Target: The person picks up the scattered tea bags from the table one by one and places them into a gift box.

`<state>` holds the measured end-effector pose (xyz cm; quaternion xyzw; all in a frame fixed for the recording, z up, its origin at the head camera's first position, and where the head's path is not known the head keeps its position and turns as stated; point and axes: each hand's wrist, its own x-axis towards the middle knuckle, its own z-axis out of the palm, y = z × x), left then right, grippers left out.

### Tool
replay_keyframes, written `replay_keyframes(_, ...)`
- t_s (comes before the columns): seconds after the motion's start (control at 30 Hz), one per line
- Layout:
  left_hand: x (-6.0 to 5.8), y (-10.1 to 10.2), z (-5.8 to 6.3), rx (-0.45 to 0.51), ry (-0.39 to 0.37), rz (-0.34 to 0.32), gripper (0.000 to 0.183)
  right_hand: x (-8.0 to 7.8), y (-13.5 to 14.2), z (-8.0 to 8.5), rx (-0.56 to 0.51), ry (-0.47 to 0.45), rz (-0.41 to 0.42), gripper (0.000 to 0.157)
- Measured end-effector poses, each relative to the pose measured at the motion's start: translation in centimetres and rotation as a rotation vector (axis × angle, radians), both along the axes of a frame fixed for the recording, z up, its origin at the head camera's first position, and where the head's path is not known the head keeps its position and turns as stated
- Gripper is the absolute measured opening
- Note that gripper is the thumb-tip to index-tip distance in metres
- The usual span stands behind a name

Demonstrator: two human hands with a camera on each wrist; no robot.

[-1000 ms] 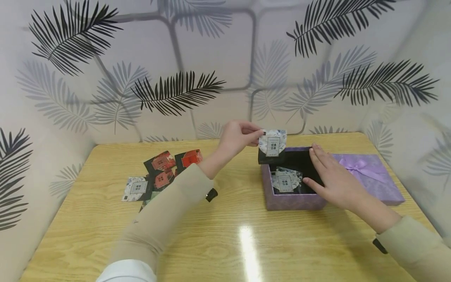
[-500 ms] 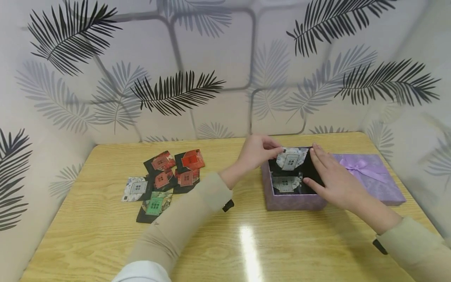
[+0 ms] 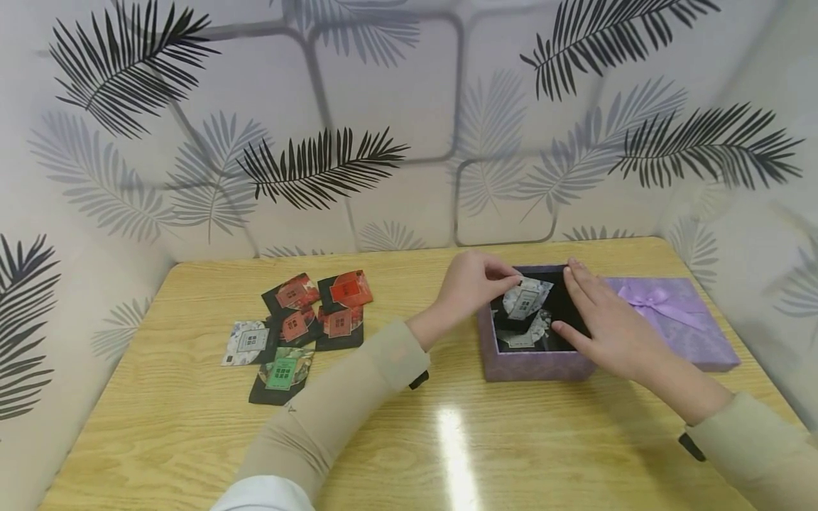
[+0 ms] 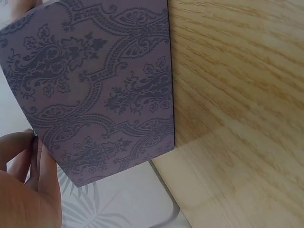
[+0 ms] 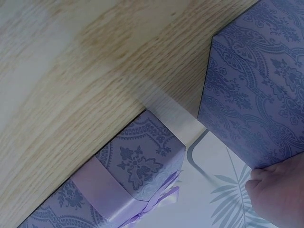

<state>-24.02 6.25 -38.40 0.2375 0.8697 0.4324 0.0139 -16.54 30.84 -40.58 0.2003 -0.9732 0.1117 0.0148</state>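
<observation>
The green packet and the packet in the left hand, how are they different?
The green packet lies on the table; the held packet is tilted at the purple box. No hand touches the green packet; the left hand pinches the held packet. The green packet's label is green; the held packet's is pale. Both have printed labels and black parts.

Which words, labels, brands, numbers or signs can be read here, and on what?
None reads for certain.
Flat white-and-black floral packet pinched by the left hand: label characters, too small and blurred.
Similar packet inside the purple patterned box: partly covered, illegible.
On the wooden table: four flat red-and-black packets, one green-and-black packet, one white-floral packet: characters too small.
</observation>
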Motion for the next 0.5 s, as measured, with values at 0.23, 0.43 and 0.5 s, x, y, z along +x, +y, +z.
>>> replay_keyframes(0.23, 0.08, 0.21, 0.08, 0.0, -0.012, -0.017, 0.011, 0.05, 0.05, 0.06, -0.003, 0.001, 0.001, 0.09)
replay_keyframes(0.43, 0.54, 0.76, 0.35, -0.044, -0.007, -0.077, 0.013, 0.02, 0.05, 0.03, -0.005, 0.016, 0.01, 0.089)
replay_keyframes(0.5, 0.59, 0.95, 0.25, -0.083, 0.016, -0.094, 0.013, 0.02, 0.03, 0.04, -0.005, 0.021, 0.015, 0.089)
